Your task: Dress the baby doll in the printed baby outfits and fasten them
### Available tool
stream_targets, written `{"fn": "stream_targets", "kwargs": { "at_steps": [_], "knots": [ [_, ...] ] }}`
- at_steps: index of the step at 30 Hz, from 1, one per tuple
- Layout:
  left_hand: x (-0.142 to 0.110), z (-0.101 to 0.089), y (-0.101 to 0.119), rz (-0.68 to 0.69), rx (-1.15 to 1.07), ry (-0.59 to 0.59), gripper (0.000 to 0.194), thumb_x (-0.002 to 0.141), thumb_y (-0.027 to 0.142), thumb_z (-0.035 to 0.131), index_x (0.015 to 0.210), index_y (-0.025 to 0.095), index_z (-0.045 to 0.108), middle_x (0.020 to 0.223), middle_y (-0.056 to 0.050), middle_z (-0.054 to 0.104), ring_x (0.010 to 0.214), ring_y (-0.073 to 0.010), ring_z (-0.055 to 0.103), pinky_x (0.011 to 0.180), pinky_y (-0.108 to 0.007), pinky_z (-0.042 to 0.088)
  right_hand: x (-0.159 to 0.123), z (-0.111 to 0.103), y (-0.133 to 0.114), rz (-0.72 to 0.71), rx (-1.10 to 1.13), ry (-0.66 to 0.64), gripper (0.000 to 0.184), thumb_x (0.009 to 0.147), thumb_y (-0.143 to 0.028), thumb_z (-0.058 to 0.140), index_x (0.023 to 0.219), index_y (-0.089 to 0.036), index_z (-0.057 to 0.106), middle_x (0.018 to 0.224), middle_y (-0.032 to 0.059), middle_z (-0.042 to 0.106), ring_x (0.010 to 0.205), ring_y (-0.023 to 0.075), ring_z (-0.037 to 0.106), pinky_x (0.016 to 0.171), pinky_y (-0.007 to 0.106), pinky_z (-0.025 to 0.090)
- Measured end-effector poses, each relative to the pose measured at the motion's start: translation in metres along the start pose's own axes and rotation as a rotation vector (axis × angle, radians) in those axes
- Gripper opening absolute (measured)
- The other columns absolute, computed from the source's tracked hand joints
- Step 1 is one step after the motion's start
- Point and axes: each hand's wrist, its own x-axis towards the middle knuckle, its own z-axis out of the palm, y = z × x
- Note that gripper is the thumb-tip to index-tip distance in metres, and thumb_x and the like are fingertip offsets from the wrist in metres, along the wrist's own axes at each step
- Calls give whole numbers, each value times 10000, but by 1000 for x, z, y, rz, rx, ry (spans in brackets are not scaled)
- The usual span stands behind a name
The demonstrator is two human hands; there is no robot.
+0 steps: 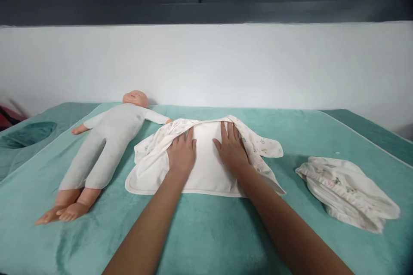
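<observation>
A white baby jacket (206,167) with a small floral print on its sleeves lies spread open, its plain inner side facing up. My left hand (182,152) rests flat on the jacket's left part, fingers pointing toward the neckline and partly at the folded front panel. On the right part lies my right hand (231,146), fingers stretched out and thumb apart, some fingertips near the collar edge. To the left a baby doll (109,137) in a white cloth body lies on its back, one of its hands touching or close to the jacket's left sleeve.
A crumpled white floral garment (348,191) lies at the right on the green padded cover (206,236). Behind stands a white wall (206,64) under a dark window frame (193,6) with bars. A red and black item (9,117) shows at the far left edge.
</observation>
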Motion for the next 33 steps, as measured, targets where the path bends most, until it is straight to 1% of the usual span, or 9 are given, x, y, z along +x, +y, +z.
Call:
{"fn": "stream_targets", "kwargs": {
  "at_steps": [2, 6, 11, 17, 20, 23, 27, 30, 33],
  "knots": [
    [2, 3, -2, 0, -20, -34, 549, 993, 384, 320, 1528, 262, 332, 1481, -130, 483, 1332, -341, 449, 1070, -528, 395, 2, 1, 2, 31, 25, -57, 666, 1014, -404, 324, 1563, -61, 171, 1621, 204, 176, 1480, 358, 197, 1171, 495, 271],
    [7, 11, -7, -19, -70, -162, 611, 969, 469, 343, 1532, 231, 329, 1537, -130, 419, 1457, -342, 289, 1165, -524, 279, 6, 6, 6, 93, 70, -207, 696, 1009, -452, 298, 1569, -66, 149, 1631, 186, 159, 1481, 341, 204, 1183, 487, 245],
    [11, 13, -11, -76, -103, -305, 635, 965, 524, 284, 1525, 229, 344, 1564, -114, 383, 1479, -343, 243, 1189, -545, 211, 16, 9, 15, 103, 99, -354, 712, 1000, -477, 265, 1570, -66, 151, 1633, 167, 166, 1492, 324, 186, 1192, 470, 218],
    [13, 10, -9, -101, -114, -353, 636, 966, 520, 255, 1521, 225, 349, 1559, -110, 393, 1480, -343, 241, 1190, -555, 193, 21, 11, 22, 87, 95, -352, 695, 1003, -447, 263, 1555, -30, 192, 1619, 174, 216, 1483, 314, 214, 1203, 435, 183],
    [14, 9, -8, -116, -120, -379, 622, 967, 511, 248, 1513, 236, 362, 1554, -101, 404, 1458, -350, 293, 1168, -566, 246, 21, 13, 21, 76, 93, -354, 686, 1003, -440, 268, 1537, -11, 241, 1599, 180, 273, 1474, 302, 239, 1207, 406, 173],
    [15, 7, -7, -130, -134, -406, 609, 968, 508, 242, 1511, 259, 360, 1553, -88, 408, 1433, -355, 341, 1142, -578, 294, 21, 13, 21, 74, 86, -358, 683, 1004, -435, 260, 1528, 3, 259, 1593, 184, 284, 1475, 301, 238, 1203, 403, 184],
    [17, 7, -8, -132, -155, -413, 592, 970, 495, 263, 1501, 260, 378, 1546, -87, 420, 1429, -351, 351, 1148, -574, 284, 23, 13, 19, 84, 64, -358, 649, 1010, -382, 235, 1523, 15, 267, 1587, 193, 294, 1471, 301, 253, 1192, 404, 213],
    [19, 9, -7, -135, -182, -404, 579, 972, 473, 290, 1489, 237, 398, 1520, -120, 450, 1409, -368, 377, 1127, -597, 300, 24, 11, 9, 109, 32, -347, 626, 1000, -329, 258, 1505, 40, 296, 1567, 226, 318, 1453, 313, 298, 1179, 418, 244],
    [17, 7, -4, -134, -228, -371, 553, 973, 430, 334, 1463, 196, 435, 1448, -170, 520, 1365, -394, 432, 1080, -630, 339, 19, 9, -12, 173, -18, -300, 611, 980, -254, 262, 1467, 112, 312, 1524, 317, 330, 1431, 360, 331, 1164, 483, 251]
  ]
}}
